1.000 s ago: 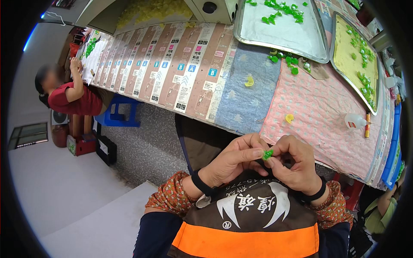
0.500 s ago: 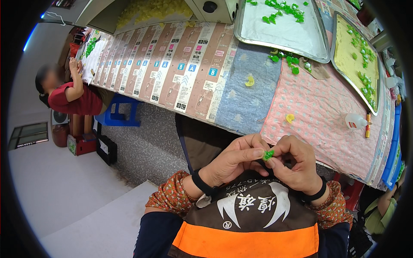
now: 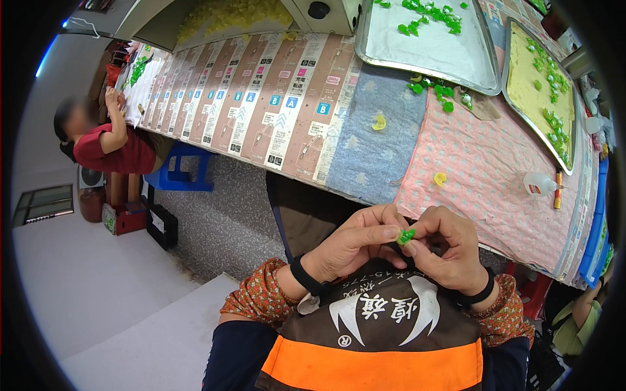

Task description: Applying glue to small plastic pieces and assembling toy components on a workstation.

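Between my fingertips, just past the table's near edge and above my apron, is a small shiny green piece [image 3: 406, 236] with a paler yellowish underside. My left hand [image 3: 360, 238] pinches it from the left with thumb and forefinger. From the other side my right hand [image 3: 445, 246] is closed on the same piece. Fingertips cover part of it, so its full shape is hidden. On the pink cloth ahead lies a small yellow piece [image 3: 440, 179]. Another yellow piece [image 3: 379, 122] rests on the blue cloth [image 3: 362, 146].
Green pieces with white dots lie on a white-lined metal tray [image 3: 427, 55] and a yellow-lined tray [image 3: 521, 58]. More green pieces [image 3: 440, 91] sit between. A clear bottle [image 3: 538, 184] stands on the pink cloth [image 3: 476, 156]. Yellow pieces fill an open box [image 3: 228, 19]. A co-worker [image 3: 107, 140] sits far left.
Both hands stay in nearly the same place with the green piece between them. The little piece looks very slightly turned; nothing else has visibly moved.
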Motion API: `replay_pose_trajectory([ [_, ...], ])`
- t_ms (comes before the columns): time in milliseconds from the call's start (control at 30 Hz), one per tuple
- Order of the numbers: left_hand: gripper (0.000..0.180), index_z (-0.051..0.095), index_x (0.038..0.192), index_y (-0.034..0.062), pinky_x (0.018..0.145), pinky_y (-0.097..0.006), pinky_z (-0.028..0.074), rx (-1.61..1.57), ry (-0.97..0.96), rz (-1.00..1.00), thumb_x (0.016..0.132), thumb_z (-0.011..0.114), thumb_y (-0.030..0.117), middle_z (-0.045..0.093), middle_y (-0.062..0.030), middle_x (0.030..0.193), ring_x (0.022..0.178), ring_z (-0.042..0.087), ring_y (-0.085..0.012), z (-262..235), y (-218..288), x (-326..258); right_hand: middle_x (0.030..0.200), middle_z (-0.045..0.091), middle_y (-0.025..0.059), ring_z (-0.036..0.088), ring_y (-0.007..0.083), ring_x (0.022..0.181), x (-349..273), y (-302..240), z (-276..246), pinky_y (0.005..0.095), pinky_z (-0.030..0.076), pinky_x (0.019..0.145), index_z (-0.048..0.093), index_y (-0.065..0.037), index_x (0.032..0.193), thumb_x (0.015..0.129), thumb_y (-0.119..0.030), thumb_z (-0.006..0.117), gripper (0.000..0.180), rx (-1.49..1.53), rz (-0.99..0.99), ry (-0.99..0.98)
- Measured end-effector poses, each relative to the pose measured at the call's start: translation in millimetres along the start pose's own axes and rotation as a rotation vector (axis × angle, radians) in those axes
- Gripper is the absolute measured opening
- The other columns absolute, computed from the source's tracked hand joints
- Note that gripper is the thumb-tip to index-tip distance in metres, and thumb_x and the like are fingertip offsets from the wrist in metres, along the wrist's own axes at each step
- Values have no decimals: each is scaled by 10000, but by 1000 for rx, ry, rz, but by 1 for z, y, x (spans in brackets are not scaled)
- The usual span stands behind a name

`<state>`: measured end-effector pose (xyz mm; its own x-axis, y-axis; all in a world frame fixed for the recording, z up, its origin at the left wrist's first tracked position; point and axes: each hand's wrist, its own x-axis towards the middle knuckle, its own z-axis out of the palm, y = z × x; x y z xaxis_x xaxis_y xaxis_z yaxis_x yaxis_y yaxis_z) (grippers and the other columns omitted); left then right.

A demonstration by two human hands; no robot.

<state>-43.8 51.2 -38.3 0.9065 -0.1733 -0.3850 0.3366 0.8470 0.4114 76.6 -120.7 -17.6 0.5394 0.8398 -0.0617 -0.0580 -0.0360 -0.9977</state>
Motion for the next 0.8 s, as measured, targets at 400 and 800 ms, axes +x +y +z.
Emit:
replay_pose_trajectory([
  [400,190,600,1002,41,776,-331,626,-30,-18,-8,976,650,222,634,-83,1056,968,667,-164,0,-1,1,771,624,19,582,57,621,0,-2,-1,222,452,533,640,-10,900,846,-34,719,99,-17,-11,-14],
  [800,188,596,996,31,776,-343,636,-45,-11,-23,970,652,209,626,-89,1069,962,668,-173,0,0,1,763,602,15,568,55,614,1,-4,-1,217,443,531,622,-13,877,837,-28,721,109,-43,-22,-23],
])
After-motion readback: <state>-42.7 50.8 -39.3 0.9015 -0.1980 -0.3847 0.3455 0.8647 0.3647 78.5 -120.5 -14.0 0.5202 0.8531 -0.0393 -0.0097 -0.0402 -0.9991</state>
